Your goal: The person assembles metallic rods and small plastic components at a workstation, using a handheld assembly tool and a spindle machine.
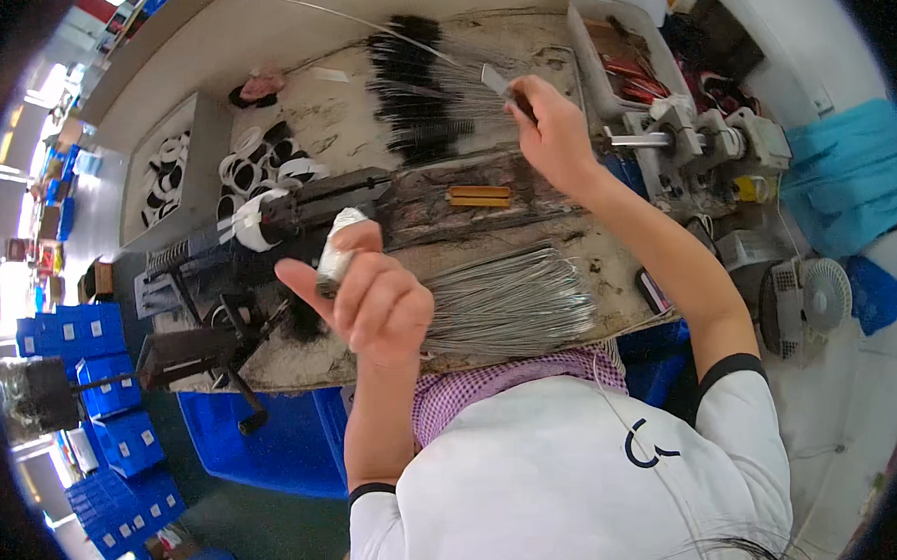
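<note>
The left hand [369,298] is raised over the worktop [361,114], fingers curled shut round a small silvery bundle [335,247]. The right hand [552,130] reaches out, pinching a thin metal strip [496,80] by the black bristle brushes [415,86]. The bundle looks glossy and tight; I reckon a loosened hold could drop it among the wire rods [509,297] below, near the dark machine [266,228].

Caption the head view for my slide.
Left hand holds a wire bundle; right hand reaches the black-tipped wires.
</note>
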A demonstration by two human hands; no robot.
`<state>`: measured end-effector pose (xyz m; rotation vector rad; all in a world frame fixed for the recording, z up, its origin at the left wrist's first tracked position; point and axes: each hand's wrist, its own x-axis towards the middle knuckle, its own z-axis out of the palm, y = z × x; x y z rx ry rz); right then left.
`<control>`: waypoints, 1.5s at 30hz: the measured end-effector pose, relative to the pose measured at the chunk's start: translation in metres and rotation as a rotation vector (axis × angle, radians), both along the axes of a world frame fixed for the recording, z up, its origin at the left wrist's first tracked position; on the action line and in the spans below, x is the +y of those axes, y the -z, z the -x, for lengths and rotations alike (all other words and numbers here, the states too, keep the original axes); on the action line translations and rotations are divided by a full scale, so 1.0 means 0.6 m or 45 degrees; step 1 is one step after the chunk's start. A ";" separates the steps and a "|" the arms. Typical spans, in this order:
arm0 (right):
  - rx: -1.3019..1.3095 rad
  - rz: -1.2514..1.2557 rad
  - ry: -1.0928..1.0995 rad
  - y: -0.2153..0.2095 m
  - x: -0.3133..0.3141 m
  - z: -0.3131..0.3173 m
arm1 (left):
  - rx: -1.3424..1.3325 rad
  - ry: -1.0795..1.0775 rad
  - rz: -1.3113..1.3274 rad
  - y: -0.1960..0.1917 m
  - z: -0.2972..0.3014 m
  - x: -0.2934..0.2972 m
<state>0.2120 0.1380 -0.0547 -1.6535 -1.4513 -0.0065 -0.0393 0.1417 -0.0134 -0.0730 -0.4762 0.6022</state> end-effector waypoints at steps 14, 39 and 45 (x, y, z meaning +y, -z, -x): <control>-0.723 -0.051 -0.260 -0.126 -0.070 -0.031 | 1.468 -0.614 -0.714 0.004 -0.107 0.017; 0.022 0.167 -0.616 -0.055 0.031 0.098 | 1.621 -0.115 -0.151 0.025 -0.010 -0.015; 0.179 0.311 -0.623 -0.069 0.031 0.099 | 0.312 0.012 0.008 0.039 0.042 0.032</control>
